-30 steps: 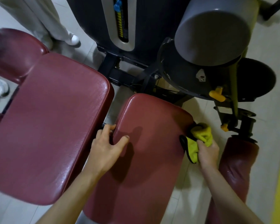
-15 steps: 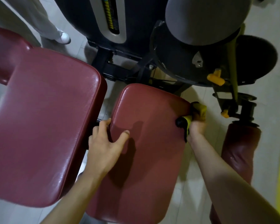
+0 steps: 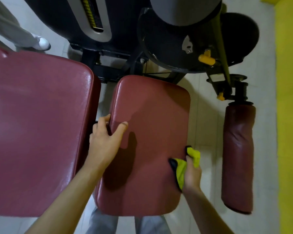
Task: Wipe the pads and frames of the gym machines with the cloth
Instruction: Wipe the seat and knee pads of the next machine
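- right hand point(image 3: 192, 174) is the nearer of the two; its fingers are clenched round the yellow cloth point(image 3: 180, 169), which is bunched, with a dark hem poking out on the pad side
- the cloth touches the right edge of the small red pad point(image 3: 149, 129), where top meets side, in the pad's nearer half
- key relation: the pad's long axis runs straight away from the person, so the unwiped edge lies ahead of the knuckles, not beside them; judged next stroke is along this axis, not across
- left hand point(image 3: 105, 142) sits farther up on the opposite edge, fingers curled down into the gap beside the large red pad point(image 3: 37, 132), thumb flat on top; it grasps the small pad's edge, probably as a brace
- roller pad point(image 3: 238, 157) stands right of the cloth, apart across bare floor, its axis roughly parallel; the right hand is clearly nearer
- farthest: black frame point(image 3: 108, 71) and yellow knob point(image 3: 206, 59), beyond the pad's far end, neither hand touching them
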`<state>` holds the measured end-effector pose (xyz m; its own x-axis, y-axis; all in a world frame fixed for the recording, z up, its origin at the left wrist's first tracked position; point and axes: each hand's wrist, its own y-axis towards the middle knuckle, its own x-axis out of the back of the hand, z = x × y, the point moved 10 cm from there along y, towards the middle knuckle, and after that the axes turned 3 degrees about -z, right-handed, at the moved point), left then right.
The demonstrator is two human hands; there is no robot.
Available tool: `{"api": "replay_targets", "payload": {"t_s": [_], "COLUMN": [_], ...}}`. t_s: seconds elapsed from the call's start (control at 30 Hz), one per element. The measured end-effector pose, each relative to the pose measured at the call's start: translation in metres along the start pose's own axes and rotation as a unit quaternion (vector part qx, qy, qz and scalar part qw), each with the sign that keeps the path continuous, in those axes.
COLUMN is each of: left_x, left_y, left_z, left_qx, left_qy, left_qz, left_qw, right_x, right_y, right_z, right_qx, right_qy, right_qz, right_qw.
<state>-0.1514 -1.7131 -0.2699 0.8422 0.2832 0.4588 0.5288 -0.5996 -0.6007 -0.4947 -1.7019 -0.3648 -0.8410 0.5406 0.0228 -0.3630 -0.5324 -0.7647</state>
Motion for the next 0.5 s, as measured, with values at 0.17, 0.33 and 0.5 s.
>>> {"api": "replay_targets", "payload": {"t_s": [0.17, 0.33, 0.5], "left_x": [0.002, -0.003, 0.002], "left_y": [0.011, 0.004, -0.004], "left_z": [0.009, 0.007, 0.015], "left_qx": [-0.021, -0.073, -0.100], "left_qy": [-0.007, 0.023, 0.007], "left_qz": [0.036, 0.094, 0.102], "left_qw": [0.999, 0.993, 0.990], "right_x": [-0.042, -0.022, 0.040], "right_y": [0.053, 0.033, -0.003], "right_z": [0.049, 0.049, -0.015], "right_qx": [0.115, 0.155, 0.110], "right_qy": [-0.083, -0.183, -0.093], "right_qz": [-0.012, -0.073, -0.071], "right_qw": [0.990, 0.968, 0.987]}}
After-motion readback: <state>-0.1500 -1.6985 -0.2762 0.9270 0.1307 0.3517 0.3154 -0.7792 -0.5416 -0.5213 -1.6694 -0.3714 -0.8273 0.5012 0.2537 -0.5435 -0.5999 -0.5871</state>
